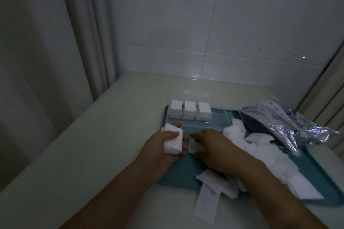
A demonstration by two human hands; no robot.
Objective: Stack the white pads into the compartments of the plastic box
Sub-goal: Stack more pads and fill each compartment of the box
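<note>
Two bare forearms are entering from the lower edge of the frame, meeting near the centre. Left hand and right hand are showing no gloves, rings or watch. No sleeve is reaching the visible forearms. Dim light is blurring finer detail on fingers and nails.

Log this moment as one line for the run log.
left hand: holds pad stack | right hand: on loose pad | box: three stacks in | loose pads on tray
</note>
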